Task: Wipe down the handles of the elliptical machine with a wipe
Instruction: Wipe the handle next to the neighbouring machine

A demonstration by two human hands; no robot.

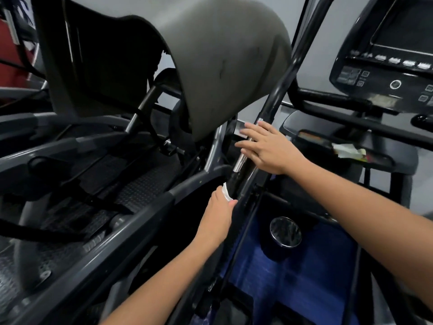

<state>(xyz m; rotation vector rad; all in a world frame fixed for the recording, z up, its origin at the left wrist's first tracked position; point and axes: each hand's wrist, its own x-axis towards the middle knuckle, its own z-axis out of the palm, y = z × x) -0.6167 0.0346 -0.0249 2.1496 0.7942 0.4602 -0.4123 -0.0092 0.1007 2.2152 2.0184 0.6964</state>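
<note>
handle (pixel 269 109) axis: runs 7-to-1 o'clock | left hand (pixel 219 216) nearer, fingers curled round it, pinching white wipe (pixel 226 193) | right hand (pixel 264 146) at 1 o'clock, fingers spread on chrome sensor (pixel 242 158)

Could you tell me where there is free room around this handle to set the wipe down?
The blue floor around the metal cup, right of the handle, looks bare. The side tray already holds papers. Left of the handle, bars and pedals crowd everything.
</note>
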